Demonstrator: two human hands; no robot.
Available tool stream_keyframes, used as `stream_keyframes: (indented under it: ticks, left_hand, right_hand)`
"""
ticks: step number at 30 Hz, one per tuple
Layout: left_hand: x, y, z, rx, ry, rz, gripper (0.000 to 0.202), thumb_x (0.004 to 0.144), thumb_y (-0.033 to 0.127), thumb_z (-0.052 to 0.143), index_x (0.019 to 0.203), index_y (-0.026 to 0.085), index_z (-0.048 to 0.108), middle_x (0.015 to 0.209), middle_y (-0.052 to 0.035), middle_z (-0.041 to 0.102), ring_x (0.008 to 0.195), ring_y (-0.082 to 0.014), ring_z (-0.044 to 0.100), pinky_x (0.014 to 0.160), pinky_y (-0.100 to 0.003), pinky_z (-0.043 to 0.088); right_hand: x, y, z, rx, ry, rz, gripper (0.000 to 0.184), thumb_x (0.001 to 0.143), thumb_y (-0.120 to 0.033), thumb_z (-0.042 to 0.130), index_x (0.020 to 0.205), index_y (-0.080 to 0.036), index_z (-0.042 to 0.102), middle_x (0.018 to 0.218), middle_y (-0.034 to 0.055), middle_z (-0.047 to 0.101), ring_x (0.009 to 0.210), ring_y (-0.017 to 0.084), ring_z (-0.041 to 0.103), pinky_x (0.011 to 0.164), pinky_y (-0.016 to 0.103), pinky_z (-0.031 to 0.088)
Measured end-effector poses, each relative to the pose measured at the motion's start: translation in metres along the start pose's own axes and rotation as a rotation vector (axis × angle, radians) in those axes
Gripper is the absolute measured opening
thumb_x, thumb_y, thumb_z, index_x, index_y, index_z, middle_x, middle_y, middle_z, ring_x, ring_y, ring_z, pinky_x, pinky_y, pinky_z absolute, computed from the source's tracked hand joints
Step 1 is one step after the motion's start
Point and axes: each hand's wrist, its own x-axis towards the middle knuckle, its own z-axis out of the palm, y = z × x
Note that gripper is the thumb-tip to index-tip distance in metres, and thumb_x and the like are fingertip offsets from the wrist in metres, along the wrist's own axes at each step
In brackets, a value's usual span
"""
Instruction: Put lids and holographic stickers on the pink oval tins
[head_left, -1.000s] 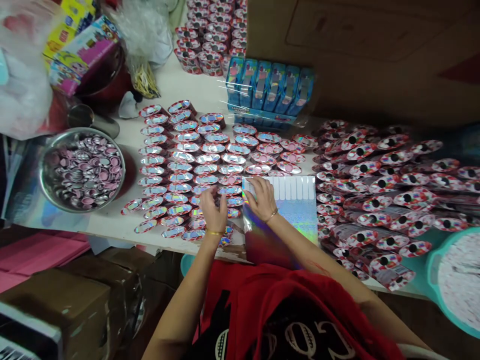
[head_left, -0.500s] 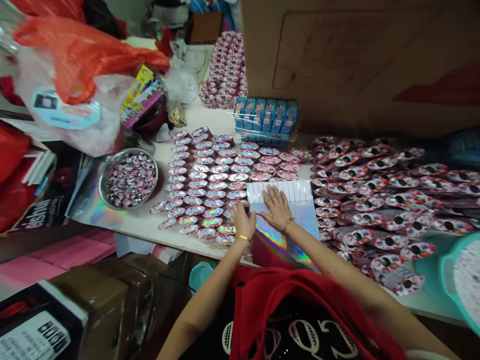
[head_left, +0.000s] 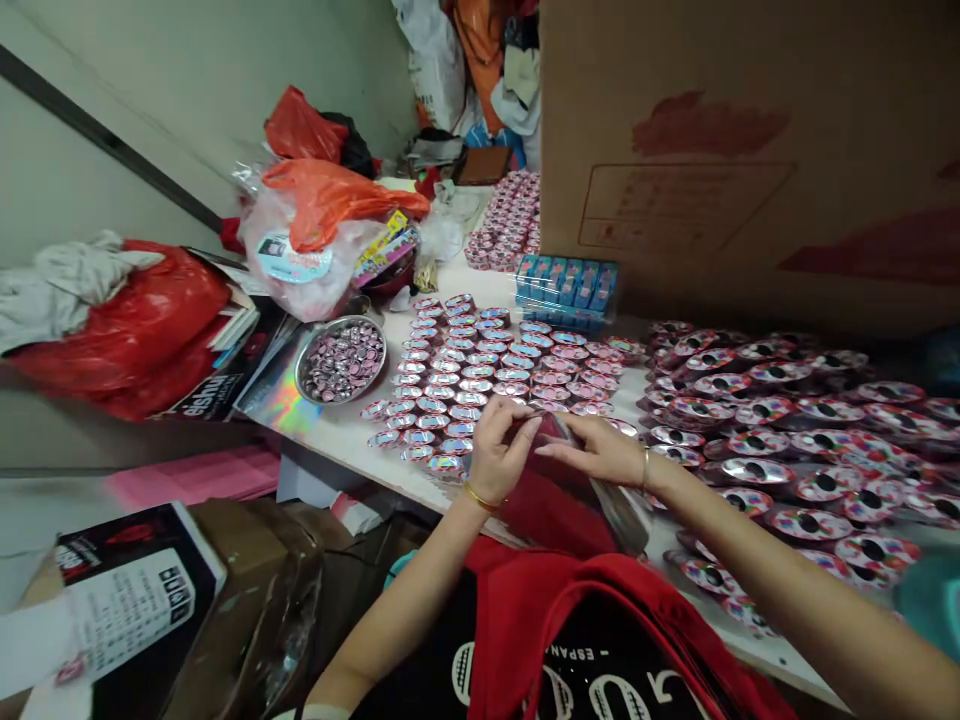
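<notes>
My left hand and my right hand hold a holographic foil sheet between them, tilted up off the table so that it reflects dark red. Its white strips are hidden. My left hand's fingers grip the sheet's upper edge, and my right hand's fingers reach across it from the right. Rows of small oval foil packets lie just beyond my left hand. Larger pink-and-white foil packets with black dots are heaped to the right of my right hand.
A steel bowl of pink discs stands on the white table at left. Behind are blue packs in plastic and a tall cardboard box. Plastic bags are piled at the far left. Cartons sit below the table edge.
The holographic sheet, flat on the table under my hands before, is now lifted and tilted. My hands have drawn closer around it. The view has swung up, showing more of the room.
</notes>
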Motion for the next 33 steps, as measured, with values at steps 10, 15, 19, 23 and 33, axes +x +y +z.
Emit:
stream_keyframes:
  ticks: [10,15,19,23,33]
  left_hand:
    - [-0.007,-0.006,-0.085,0.109,-0.132,-0.107,0.016,0.085,0.033,0.06,0.092,0.018,0.061,0.083,-0.0019,0.065,0.073,-0.012,0.061,0.068,-0.023,0.048]
    - [-0.007,-0.071,-0.137,0.341,0.129,-0.356,0.032,0.08,0.043,0.06,0.097,0.016,0.059,0.082,-0.0046,0.065,0.077,-0.0176,0.061,0.072,-0.03,0.049]
    - [-0.005,-0.112,-0.133,0.784,0.069,-0.218,0.06,0.076,0.047,0.064,0.125,0.015,0.052,0.119,-0.0175,0.06,0.116,-0.0329,0.052,0.099,-0.049,0.037]
    - [0.003,-0.134,-0.107,0.646,-0.493,-0.057,0.036,0.085,0.048,0.055,0.107,0.021,0.063,0.101,-0.0091,0.068,0.097,-0.0238,0.06,0.097,-0.041,0.037]
    - [0.036,-0.149,0.0,0.275,-0.598,-0.208,0.033,0.088,0.05,0.049,0.097,0.02,0.06,0.079,-0.0005,0.064,0.069,-0.0143,0.055,0.065,-0.025,0.039]
  right_hand:
    - [0.017,-0.034,0.021,0.109,-0.197,0.028,0.033,0.09,-0.044,0.051,0.073,-0.016,0.057,0.06,-0.0037,0.049,0.057,0.009,0.04,0.056,0.022,0.028]
    - [0.04,0.0,0.044,0.022,-0.207,0.066,0.028,0.088,-0.027,0.055,0.062,-0.017,0.048,0.057,-0.0047,0.044,0.058,0.009,0.038,0.056,0.022,0.026]
    - [0.085,0.015,0.078,-0.073,-0.161,0.117,0.019,0.083,-0.019,0.06,0.065,-0.018,0.055,0.061,-0.0022,0.053,0.059,0.011,0.041,0.057,0.024,0.024]
    - [0.115,0.027,0.097,-0.031,-0.117,0.176,0.013,0.076,-0.018,0.067,0.066,-0.02,0.059,0.059,-0.0024,0.052,0.059,0.012,0.042,0.057,0.025,0.024]
    - [0.037,0.099,0.056,0.582,0.463,0.432,0.03,0.079,-0.05,0.06,0.078,-0.02,0.052,0.064,-0.0044,0.049,0.058,0.011,0.043,0.056,0.023,0.034]
